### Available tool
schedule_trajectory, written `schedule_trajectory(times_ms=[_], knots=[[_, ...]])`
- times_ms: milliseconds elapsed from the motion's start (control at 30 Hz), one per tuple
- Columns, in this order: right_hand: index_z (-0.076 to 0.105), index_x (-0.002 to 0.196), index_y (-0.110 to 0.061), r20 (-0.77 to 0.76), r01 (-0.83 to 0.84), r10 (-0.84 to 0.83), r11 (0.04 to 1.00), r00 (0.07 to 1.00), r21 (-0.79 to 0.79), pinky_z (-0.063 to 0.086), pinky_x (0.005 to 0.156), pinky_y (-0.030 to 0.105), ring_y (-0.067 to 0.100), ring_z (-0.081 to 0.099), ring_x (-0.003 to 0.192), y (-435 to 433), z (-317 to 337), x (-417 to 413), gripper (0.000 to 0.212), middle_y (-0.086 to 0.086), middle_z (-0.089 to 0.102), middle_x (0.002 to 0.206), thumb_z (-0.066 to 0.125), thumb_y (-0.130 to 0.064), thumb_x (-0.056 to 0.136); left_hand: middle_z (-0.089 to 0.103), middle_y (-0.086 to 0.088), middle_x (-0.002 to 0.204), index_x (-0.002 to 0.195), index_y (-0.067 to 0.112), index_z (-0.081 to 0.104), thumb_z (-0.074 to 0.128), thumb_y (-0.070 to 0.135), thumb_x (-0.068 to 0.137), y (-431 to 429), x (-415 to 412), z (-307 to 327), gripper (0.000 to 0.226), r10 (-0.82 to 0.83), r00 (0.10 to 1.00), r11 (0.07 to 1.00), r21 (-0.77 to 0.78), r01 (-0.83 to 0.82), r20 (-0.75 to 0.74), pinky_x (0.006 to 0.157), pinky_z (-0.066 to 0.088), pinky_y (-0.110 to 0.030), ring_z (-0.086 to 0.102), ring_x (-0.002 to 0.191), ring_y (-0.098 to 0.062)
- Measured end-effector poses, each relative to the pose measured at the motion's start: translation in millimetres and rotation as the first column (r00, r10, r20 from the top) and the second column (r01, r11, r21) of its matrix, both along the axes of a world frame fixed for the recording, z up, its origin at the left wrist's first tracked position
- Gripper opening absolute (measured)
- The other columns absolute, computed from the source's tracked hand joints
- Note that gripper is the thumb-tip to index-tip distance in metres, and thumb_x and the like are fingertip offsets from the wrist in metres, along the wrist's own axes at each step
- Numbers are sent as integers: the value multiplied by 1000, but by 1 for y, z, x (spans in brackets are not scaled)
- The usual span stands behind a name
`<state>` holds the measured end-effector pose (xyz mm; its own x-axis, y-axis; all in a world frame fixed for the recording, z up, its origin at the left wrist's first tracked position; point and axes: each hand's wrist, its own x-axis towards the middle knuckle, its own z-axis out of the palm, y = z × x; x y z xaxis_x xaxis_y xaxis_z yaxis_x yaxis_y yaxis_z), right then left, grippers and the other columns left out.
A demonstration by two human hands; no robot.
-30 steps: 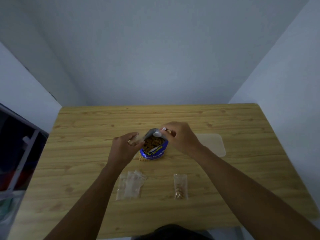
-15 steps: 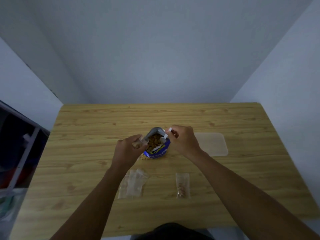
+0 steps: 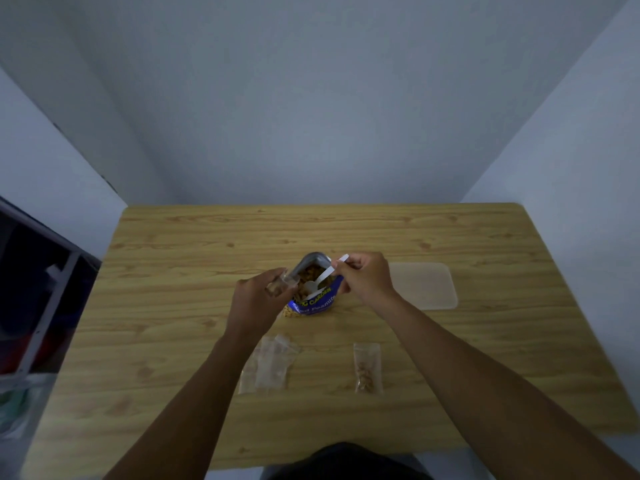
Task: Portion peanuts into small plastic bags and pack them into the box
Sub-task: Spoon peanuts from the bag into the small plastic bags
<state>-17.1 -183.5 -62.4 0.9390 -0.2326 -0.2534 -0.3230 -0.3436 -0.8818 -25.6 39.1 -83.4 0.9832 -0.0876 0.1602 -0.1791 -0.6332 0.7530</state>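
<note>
Wood-grain surface [image 3: 166, 271], knots visible. Pale walls stood on three sides of it: back wall [image 3: 311, 98] beyond the far edge, left wall [image 3: 52, 161] off the far-left corner, right wall [image 3: 571, 150] along the right edge. Left of the surface, a grey metal rack frame [image 3: 46, 306] stood in a dark recess, with something red [image 3: 48, 344] low behind it. Crumpled pale plastic [image 3: 17, 407] lay off the near-left corner. Dark fabric [image 3: 346, 462] showed at the middle of the near edge.

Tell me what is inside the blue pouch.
Peanuts and the bowl of a white spoon, held by the right hand. The pouch wall hides how deep they go.
</note>
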Motion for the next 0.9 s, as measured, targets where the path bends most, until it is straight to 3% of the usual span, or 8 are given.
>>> schedule_trajectory(times_ms=[100,267,367,500,733,900], knots=[[75,72,-11,13,-24,24,1000,1000,9,56,53,28,19,62,43,1,1,1,23,17,70,58,73,-22,92,78,2,87,113,17,74,81,26,78,2,-1,0,36,4,1000,1000,-7,-4,-19,63,56,-27,67,66,-2],[77,81,-8,-40,-38,38,999,998,18,52,51,22,12,62,39,12,-2,-5,19,-5,65,47,71,-20,94,77,4,82,111,18,74,82,25,77,0,-3,1,35,10,1000,1000,-11,-11,-26,60,50,-17,62,62,9],[76,79,-4,-84,36,-32,998,996,52,47,47,17,10,58,37,10,-2,-2,22,0,65,47,71,-20,93,77,3,83,113,18,74,81,27,78,1,-3,3,36,18,999,1000,-24,-19,-48,61,55,-23,66,64,2],[76,77,-7,-96,144,-134,984,986,108,50,50,25,13,56,39,0,-4,1,21,12,74,66,72,-20,93,76,3,82,111,17,74,81,29,79,1,-4,5,35,33,997,998,-46,-37,-72,64,57,-32,69,65,-5],[76,87,-6,-170,290,-254,927,952,239,51,51,24,12,53,42,-17,-1,0,13,4,79,76,70,-16,93,71,-1,99,111,11,71,84,22,76,1,2,5,38,35,999,998,-46,-35,-10,70,56,-30,66,83,-14],[75,90,-5,-206,359,-307,882,929,305,49,52,26,15,53,47,-34,1,3,12,11,79,86,72,-16,92,67,-5,96,112,9,72,83,23,77,-4,11,10,39,-15,1000,999,45,15,9,72,50,-26,63,81,-17]])
